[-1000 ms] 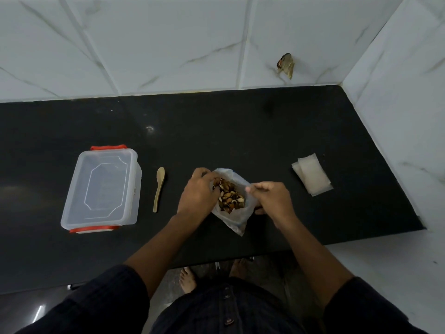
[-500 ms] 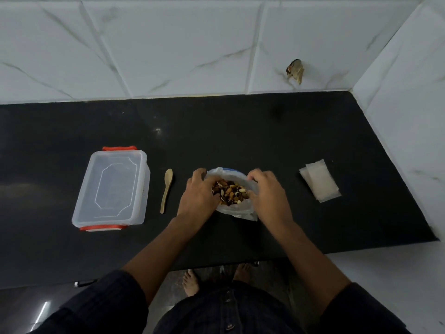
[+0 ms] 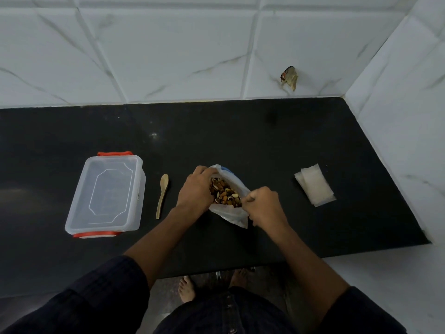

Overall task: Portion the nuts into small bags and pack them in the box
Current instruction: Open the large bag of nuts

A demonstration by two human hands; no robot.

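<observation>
Opening the big nut bag wide on the black stone counter (image 3: 240, 131).

The lidded clear plastic box with orange-red clips (image 3: 106, 194) is sitting closed at the left, well apart from the clear plastic bag of mixed nuts (image 3: 228, 213) at the middle, which both hands are pulling open. The left hand (image 3: 195, 191) is gripping the near-left rim and the right hand (image 3: 262, 203) is pinching the right rim. The pull should probably be even and low, so nothing spills. The small flat clear bags (image 3: 315, 186) are lying stacked at the right, and the pale wooden spoon (image 3: 161, 195) is waiting just beside the box.
</observation>
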